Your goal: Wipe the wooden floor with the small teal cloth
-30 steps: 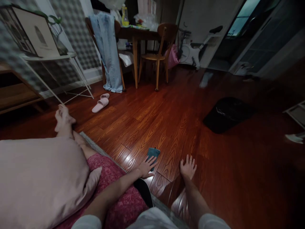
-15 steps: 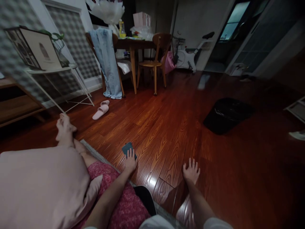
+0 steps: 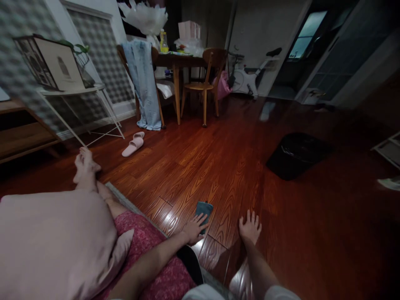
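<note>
My left hand (image 3: 194, 229) reaches over a flat, dark teal rectangular thing (image 3: 204, 206), about as large as a phone, on the wooden floor. Its fingers are stretched out and lie across the thing, hiding part of it; I cannot tell its exact kind. A small dark bit shows at its far edge. To the right, my right hand (image 3: 250, 228) is held low over the floor or on it, palm down, fingers spread, with nothing in it.
A pink cushion (image 3: 56, 241) lies over a person's legs on the left. Pink slippers (image 3: 133, 146) lie beyond the feet. A black bin (image 3: 295, 156) stands at right. Farther back are a wooden chair (image 3: 211, 79), a table (image 3: 178, 61) and an exercise bike (image 3: 246, 79).
The teal thing has moved to the right across the floor and turned, with my left hand moving along on it. My right hand has hardly moved.
</note>
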`<state>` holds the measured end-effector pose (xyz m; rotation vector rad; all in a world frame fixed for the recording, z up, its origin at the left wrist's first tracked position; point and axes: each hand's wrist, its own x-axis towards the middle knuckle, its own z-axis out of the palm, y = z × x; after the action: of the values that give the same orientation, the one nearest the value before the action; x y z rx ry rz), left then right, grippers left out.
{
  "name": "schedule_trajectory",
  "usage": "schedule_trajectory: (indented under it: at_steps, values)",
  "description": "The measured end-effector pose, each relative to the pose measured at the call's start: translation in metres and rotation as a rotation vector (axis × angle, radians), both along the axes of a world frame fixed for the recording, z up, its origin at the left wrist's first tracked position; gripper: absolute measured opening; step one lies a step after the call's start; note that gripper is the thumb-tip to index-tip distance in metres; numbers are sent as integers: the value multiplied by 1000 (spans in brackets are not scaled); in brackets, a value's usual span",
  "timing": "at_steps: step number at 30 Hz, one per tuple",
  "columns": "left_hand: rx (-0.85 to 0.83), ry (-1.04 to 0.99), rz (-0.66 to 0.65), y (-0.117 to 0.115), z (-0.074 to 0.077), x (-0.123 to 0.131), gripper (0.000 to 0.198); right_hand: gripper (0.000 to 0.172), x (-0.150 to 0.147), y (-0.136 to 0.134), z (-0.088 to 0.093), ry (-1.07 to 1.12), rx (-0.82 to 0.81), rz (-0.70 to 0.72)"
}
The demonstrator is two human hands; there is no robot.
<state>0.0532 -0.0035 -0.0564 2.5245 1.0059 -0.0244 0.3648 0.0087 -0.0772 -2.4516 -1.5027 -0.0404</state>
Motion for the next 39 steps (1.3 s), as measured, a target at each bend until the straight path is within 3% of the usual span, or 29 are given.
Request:
schedule_trajectory:
  at_steps: [3, 10, 13, 17, 19, 25, 28, 32, 39]
  values:
    - [38, 25, 84, 13, 1, -9, 70, 66, 0, 0, 0, -12, 6, -6]
    - [54, 169, 656, 37, 20, -73, 61, 66, -1, -1, 3, -1, 4, 4]
    - [23, 184, 766, 36, 24, -87, 62, 66, -1, 0, 4, 11, -5, -3]
    - [-20, 147, 743, 30, 25, -76, 75, 65, 0, 0, 2, 21, -5, -1]
    - [-40, 116, 667, 24, 24, -64, 80, 66, 0, 0, 1, 24, -1, 4]
    - [-108, 6, 93, -1, 15, -13, 88, 66, 0, -2, 2, 29, 6, 8]
    - [-68, -7, -16, -5, 10, 4, 84, 66, 0, -2, 4, 23, 11, 4]
    - [8, 12, 87, 9, 10, -5, 72, 66, 1, -1, 2, 25, 3, 5]
    - [35, 132, 664, 35, 25, -73, 63, 64, 0, -1, 1, 17, 8, 1]
